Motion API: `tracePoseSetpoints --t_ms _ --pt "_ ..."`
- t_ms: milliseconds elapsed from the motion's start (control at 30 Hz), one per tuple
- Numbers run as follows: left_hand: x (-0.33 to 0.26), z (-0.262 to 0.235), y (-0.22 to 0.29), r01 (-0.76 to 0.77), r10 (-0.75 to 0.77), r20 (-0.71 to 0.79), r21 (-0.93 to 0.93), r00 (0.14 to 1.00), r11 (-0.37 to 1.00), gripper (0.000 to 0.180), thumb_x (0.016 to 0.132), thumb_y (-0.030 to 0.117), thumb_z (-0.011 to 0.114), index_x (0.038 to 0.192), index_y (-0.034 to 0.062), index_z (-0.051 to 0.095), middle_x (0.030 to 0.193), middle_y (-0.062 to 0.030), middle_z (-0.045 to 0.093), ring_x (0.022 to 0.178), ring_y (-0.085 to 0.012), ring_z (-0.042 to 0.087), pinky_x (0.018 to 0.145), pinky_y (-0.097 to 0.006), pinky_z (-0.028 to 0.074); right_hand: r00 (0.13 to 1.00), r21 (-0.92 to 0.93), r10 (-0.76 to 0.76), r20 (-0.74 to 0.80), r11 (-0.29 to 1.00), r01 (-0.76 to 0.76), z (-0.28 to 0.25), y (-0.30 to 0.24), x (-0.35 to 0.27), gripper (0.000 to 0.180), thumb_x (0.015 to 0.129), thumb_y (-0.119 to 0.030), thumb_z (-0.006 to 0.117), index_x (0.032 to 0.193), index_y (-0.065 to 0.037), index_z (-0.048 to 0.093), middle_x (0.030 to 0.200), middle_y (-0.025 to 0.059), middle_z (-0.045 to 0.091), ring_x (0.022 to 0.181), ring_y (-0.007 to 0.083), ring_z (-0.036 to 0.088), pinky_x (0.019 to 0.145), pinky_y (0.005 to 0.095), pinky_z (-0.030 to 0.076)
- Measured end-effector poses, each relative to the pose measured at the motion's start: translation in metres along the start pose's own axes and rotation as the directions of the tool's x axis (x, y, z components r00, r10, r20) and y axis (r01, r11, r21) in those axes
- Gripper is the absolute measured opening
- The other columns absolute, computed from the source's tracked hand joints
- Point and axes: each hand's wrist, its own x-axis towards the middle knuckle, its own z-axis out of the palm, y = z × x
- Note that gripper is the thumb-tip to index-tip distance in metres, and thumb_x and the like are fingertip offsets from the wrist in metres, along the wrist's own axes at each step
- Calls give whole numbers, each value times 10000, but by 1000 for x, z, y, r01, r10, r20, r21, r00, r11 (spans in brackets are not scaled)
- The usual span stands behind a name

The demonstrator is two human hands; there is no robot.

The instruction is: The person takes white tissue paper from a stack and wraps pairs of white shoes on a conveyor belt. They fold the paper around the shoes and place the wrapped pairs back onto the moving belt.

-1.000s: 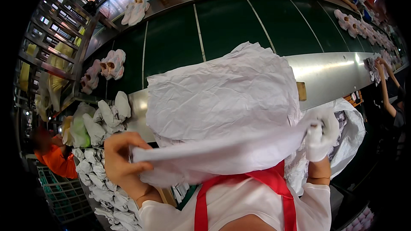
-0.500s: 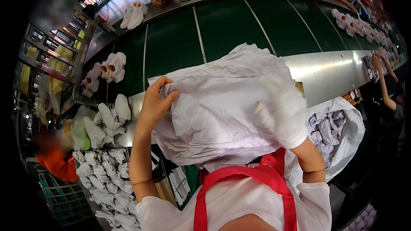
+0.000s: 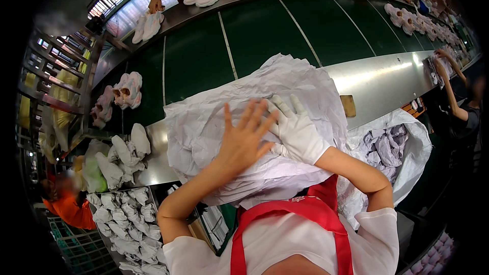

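Note:
A thick stack of thin white paper sheets point(image 3: 191, 132), creased and ragged at the edges, lies in front of me. My left hand point(image 3: 243, 137) is bare and slightly blurred, its fingers spread over the middle of the top sheet. Beside it, my right hand point(image 3: 299, 133) wears a white glove and lies flat on the paper with fingers apart. Neither hand grips anything. The two hands nearly meet at the fingertips; whether they touch I cannot tell.
Ahead runs a green conveyor belt point(image 3: 198, 46) carrying pale sneakers point(image 3: 128, 90). Wrapped paper bundles point(image 3: 122, 155) lie left, above a tray of stuffed paper wads point(image 3: 130, 219). A white sack point(image 3: 420, 142) of crumpled paper stands right. Co-workers stand across the belt and at both sides.
My left hand has let go of the paper's left edge and moved right, fingers spreading. My right hand has come left toward it. A co-worker's hand has reached the shoes across the belt.

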Motion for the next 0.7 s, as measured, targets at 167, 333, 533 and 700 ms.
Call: tracePoseSetpoints --t_ms 167,333,533,700 --pt "-21 21 -41 558 -567 6 170 824 813 787 823 502 619 1495 237 305 1546 -150 259 1437 -389 183 1064 -719 65 994 14 100 -37 995 -99 -6 32 -18 648 841 -525 502 1360 -136 496 1414 198 431 1350 385 341 1132 529 209" --pt "-25 29 -48 762 -763 27 34 646 646 807 821 562 612 1489 219 315 1542 -174 247 1430 -414 175 1056 -715 133 985 43 132 -107 991 -128 -6 49 -17 663 812 -492 576 1366 -138 494 1439 188 416 1341 392 360 1113 561 222" --pt "-48 57 -75 605 -629 -64 -210 775 768 599 971 385 491 1455 63 350 1482 -243 333 1389 -380 285 1136 -495 200 919 254 229 -321 956 -149 20 63 -17 618 789 -407 642 1326 -126 523 1425 193 434 1319 397 392 1115 519 252" --pt "9 -12 -13 434 -412 -144 393 900 810 692 941 462 478 1504 120 266 1561 -158 228 1456 -354 146 1131 -605 78 863 361 307 -401 919 -160 22 68 -25 579 778 -380 642 1273 -95 551 1376 181 483 1273 377 439 1083 506 304"
